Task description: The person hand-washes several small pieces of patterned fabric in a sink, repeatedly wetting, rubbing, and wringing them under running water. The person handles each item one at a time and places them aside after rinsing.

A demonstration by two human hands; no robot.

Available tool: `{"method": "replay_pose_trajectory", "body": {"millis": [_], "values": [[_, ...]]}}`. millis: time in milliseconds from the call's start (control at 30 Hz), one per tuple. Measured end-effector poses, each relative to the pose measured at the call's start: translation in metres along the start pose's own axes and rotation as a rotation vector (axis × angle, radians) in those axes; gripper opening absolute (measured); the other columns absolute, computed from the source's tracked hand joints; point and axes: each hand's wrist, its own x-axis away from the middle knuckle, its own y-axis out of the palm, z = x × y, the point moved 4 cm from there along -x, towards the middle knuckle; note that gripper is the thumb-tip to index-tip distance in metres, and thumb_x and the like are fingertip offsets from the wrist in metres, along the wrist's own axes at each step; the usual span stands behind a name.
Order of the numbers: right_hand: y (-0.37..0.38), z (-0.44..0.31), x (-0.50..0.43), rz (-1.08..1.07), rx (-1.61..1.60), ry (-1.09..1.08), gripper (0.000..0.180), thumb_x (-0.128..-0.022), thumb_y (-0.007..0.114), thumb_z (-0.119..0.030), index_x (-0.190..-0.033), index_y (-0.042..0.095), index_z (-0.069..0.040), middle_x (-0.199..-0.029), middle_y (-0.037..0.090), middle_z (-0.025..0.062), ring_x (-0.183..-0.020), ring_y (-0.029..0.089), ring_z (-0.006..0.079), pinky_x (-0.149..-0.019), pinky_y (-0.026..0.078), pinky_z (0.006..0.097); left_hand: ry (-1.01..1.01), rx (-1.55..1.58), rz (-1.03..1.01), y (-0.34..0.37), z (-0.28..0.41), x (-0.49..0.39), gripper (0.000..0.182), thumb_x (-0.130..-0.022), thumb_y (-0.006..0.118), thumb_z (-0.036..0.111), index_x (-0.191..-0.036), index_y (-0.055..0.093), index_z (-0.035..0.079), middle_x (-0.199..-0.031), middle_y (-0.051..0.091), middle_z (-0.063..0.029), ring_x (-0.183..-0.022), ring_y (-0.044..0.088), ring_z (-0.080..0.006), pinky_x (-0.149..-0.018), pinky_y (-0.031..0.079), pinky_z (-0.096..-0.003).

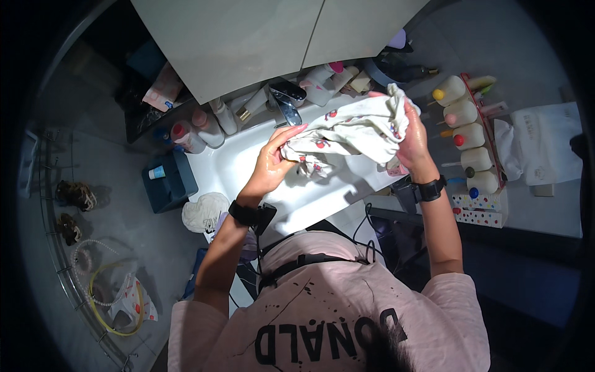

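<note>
A bunched white cloth (pixel 355 125) with red and blue printed figures is stretched between my hands, above a white washbasin (pixel 241 162). At its left end, my left hand (pixel 269 160) grips the fabric between thumb and fingers. The other end is held by my right hand (pixel 413 135), its fingers partly hidden behind the folds. Both hands look wet. Behind the cloth stands the basin's chrome faucet (pixel 289 111), partly covered. A loose end of the cloth hangs down near my left hand. The folds hide part of the basin floor.
Bottles (pixel 207 128) and tubes line the basin's back ledge, under a white cabinet (pixel 241 42). A dark teal bin (pixel 169 181) and a white cloth item (pixel 205 211) sit at left. Colour-capped containers (pixel 469 137) stand at right. A wire rack (pixel 69 279) hangs on the left wall.
</note>
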Motion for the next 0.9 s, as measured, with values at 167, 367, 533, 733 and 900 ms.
{"method": "replay_pose_trajectory", "body": {"millis": [167, 367, 533, 733, 900], "values": [[0.027, -0.058, 0.002, -0.168, -0.161, -0.015, 0.071, -0.104, 0.029, -0.053, -0.147, 0.036, 0.003, -0.139, 0.052, 0.0219, -0.124, 0.056, 0.0331, -0.105, 0.047, 0.0459, -0.050, 0.210, 0.147, -0.014, -0.002, 0.004, 0.057, -0.083, 0.055, -0.017, -0.138, 0.051, -0.001, -0.133, 0.054, -0.0078, -0.125, 0.049, -0.0139, -0.100, 0.044, -0.0265], [0.077, -0.090, 0.006, -0.350, -0.167, 0.004, 0.079, -0.102, 0.022, -0.061, -0.152, 0.024, 0.001, -0.153, 0.035, 0.0198, -0.134, 0.046, 0.0361, -0.109, 0.041, 0.0534, -0.035, 0.219, 0.088, -0.005, 0.015, -0.006, 0.055, -0.084, 0.067, 0.013, -0.136, 0.052, -0.001, -0.136, 0.052, -0.0090, -0.123, 0.049, -0.0164, -0.100, 0.041, -0.0287], [0.117, -0.105, 0.006, -0.399, -0.082, -0.005, 0.077, -0.102, 0.029, -0.059, -0.153, 0.023, -0.001, -0.158, 0.027, 0.0195, -0.136, 0.043, 0.0363, -0.111, 0.040, 0.0540, 0.114, -0.370, 0.081, 0.029, 0.020, -0.036, 0.048, -0.080, 0.076, 0.029, -0.119, 0.064, 0.003, -0.118, 0.059, -0.0086, -0.115, 0.051, -0.0264, -0.104, 0.038, -0.0372], [0.089, -0.142, -0.010, -0.041, 0.695, -0.124, 0.041, -0.086, 0.075, -0.019, -0.119, 0.059, 0.000, -0.104, 0.067, 0.0049, -0.089, 0.065, 0.0106, -0.081, 0.053, 0.0277, 0.026, 0.273, 0.310, -0.015, 0.013, -0.039, 0.024, -0.104, 0.051, 0.021, -0.098, 0.063, 0.001, -0.103, 0.062, 0.0018, -0.093, 0.054, -0.0064, -0.086, 0.043, -0.0230], [0.054, -0.153, -0.023, 0.086, 0.841, -0.064, 0.026, -0.096, 0.066, -0.026, -0.105, 0.067, -0.001, -0.096, 0.069, 0.0018, -0.078, 0.062, 0.0058, -0.070, 0.051, 0.0253, 0.017, 0.276, 0.379, -0.031, 0.023, -0.029, 0.028, -0.106, 0.049, 0.026, -0.102, 0.061, 0.001, -0.093, 0.059, 0.0032, -0.086, 0.051, -0.0038, -0.082, 0.043, -0.0208]]}}
